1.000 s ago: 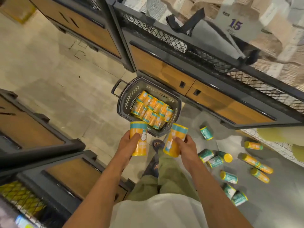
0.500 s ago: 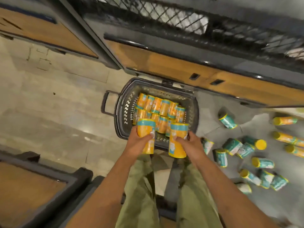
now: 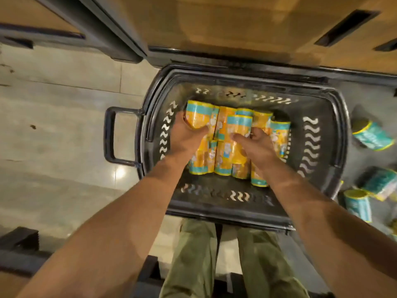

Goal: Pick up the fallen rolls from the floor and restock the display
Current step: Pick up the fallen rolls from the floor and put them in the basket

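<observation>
Grips an orange roll (image 3: 198,116) with the left hand (image 3: 185,137) inside the basket (image 3: 326,130), near its left wall. Holds a second roll (image 3: 239,125) in the curled right hand (image 3: 256,146) at basket centre. Noted teal rolls (image 3: 373,137) on the floor (image 3: 64,125) beside its right wall.

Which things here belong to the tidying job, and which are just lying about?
Job: left hand gripping an orange roll; right hand gripping a second orange roll; basket holding packed rolls; teal rolls lying beside it.
Just there: wood-fronted cabinet; tiled floor; green trousers.
</observation>
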A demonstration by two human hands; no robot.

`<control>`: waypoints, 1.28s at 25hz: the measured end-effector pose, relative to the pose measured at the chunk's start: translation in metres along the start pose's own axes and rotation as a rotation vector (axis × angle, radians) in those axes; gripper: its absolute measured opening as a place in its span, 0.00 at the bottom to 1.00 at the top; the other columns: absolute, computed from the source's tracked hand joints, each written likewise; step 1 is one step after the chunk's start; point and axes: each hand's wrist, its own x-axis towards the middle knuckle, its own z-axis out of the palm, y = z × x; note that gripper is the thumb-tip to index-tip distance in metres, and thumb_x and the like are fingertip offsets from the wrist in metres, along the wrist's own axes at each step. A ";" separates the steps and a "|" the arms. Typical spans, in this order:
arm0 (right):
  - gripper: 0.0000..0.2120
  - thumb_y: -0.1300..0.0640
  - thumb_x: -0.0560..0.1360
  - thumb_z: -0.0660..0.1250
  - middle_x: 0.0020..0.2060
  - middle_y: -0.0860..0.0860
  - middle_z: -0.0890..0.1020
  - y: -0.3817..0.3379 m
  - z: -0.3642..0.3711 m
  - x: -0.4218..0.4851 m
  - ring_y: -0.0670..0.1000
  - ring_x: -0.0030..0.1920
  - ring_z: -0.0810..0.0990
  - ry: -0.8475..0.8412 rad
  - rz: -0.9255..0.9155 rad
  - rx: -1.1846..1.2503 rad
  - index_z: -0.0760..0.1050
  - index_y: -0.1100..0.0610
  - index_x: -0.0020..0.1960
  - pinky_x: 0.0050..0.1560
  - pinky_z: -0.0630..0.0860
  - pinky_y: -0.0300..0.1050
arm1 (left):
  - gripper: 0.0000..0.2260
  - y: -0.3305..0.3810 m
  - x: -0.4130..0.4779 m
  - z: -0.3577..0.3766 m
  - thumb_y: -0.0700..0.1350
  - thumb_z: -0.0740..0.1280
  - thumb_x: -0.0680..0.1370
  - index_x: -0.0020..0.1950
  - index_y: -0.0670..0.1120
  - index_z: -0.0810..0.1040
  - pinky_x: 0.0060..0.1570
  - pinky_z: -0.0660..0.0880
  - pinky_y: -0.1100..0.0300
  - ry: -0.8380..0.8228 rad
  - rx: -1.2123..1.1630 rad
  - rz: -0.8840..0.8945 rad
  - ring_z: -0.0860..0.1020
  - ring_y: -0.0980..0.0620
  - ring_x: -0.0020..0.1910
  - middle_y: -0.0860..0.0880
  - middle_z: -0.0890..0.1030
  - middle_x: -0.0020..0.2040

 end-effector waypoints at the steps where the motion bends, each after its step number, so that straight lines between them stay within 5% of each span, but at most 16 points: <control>1: 0.15 0.48 0.69 0.80 0.44 0.49 0.86 0.000 0.010 0.019 0.49 0.41 0.83 0.016 0.001 0.003 0.81 0.52 0.51 0.42 0.79 0.47 | 0.23 -0.004 0.018 0.003 0.50 0.81 0.68 0.57 0.52 0.75 0.50 0.80 0.60 0.018 0.020 0.022 0.82 0.60 0.45 0.57 0.83 0.46; 4: 0.17 0.47 0.69 0.81 0.42 0.45 0.86 0.001 0.041 0.064 0.46 0.41 0.84 0.053 -0.007 0.023 0.82 0.52 0.53 0.38 0.79 0.42 | 0.19 -0.025 0.056 0.013 0.53 0.79 0.70 0.55 0.51 0.75 0.44 0.78 0.65 0.057 0.097 0.095 0.80 0.64 0.41 0.59 0.81 0.43; 8: 0.32 0.37 0.61 0.81 0.45 0.45 0.87 0.009 0.072 0.093 0.47 0.45 0.86 0.112 0.012 -0.005 0.80 0.51 0.59 0.50 0.85 0.51 | 0.27 -0.058 0.071 0.029 0.60 0.74 0.73 0.67 0.47 0.74 0.60 0.79 0.51 0.060 0.176 0.160 0.81 0.52 0.57 0.50 0.82 0.58; 12: 0.20 0.51 0.69 0.81 0.47 0.45 0.84 0.015 0.083 0.097 0.49 0.50 0.85 0.153 -0.071 -0.128 0.80 0.54 0.58 0.56 0.82 0.52 | 0.35 -0.059 0.070 0.032 0.58 0.67 0.80 0.80 0.45 0.56 0.66 0.71 0.49 -0.046 0.377 0.160 0.72 0.43 0.70 0.43 0.69 0.74; 17: 0.18 0.51 0.69 0.81 0.44 0.41 0.81 0.022 0.088 0.100 0.47 0.47 0.83 0.148 -0.147 -0.156 0.77 0.50 0.53 0.51 0.82 0.46 | 0.32 -0.062 0.093 0.017 0.55 0.69 0.80 0.77 0.45 0.57 0.66 0.73 0.45 -0.227 0.443 0.076 0.75 0.41 0.68 0.42 0.72 0.71; 21: 0.17 0.49 0.70 0.81 0.44 0.42 0.83 0.032 0.090 0.105 0.51 0.45 0.86 0.126 -0.232 -0.179 0.75 0.47 0.50 0.50 0.83 0.53 | 0.29 -0.075 0.090 0.020 0.56 0.71 0.79 0.73 0.47 0.64 0.61 0.77 0.48 -0.086 0.428 0.159 0.78 0.44 0.62 0.46 0.78 0.66; 25: 0.22 0.47 0.74 0.77 0.55 0.47 0.82 0.039 0.071 0.086 0.51 0.54 0.83 0.077 -0.284 -0.268 0.75 0.51 0.63 0.57 0.81 0.50 | 0.31 -0.078 0.067 0.013 0.60 0.71 0.76 0.74 0.50 0.67 0.64 0.76 0.46 -0.030 0.301 0.175 0.78 0.49 0.63 0.50 0.78 0.66; 27: 0.28 0.47 0.76 0.75 0.64 0.51 0.81 0.043 0.048 0.059 0.51 0.61 0.81 0.051 -0.335 -0.372 0.72 0.54 0.72 0.59 0.78 0.47 | 0.29 -0.072 0.041 0.007 0.51 0.72 0.77 0.75 0.48 0.67 0.68 0.73 0.49 0.010 0.340 0.233 0.75 0.48 0.67 0.47 0.76 0.68; 32: 0.26 0.47 0.80 0.67 0.70 0.53 0.75 0.011 -0.024 -0.081 0.56 0.71 0.72 0.037 -0.546 -0.654 0.69 0.56 0.74 0.69 0.73 0.55 | 0.24 -0.032 -0.092 -0.039 0.46 0.67 0.78 0.74 0.45 0.71 0.67 0.68 0.53 0.021 0.470 0.373 0.71 0.44 0.68 0.45 0.74 0.68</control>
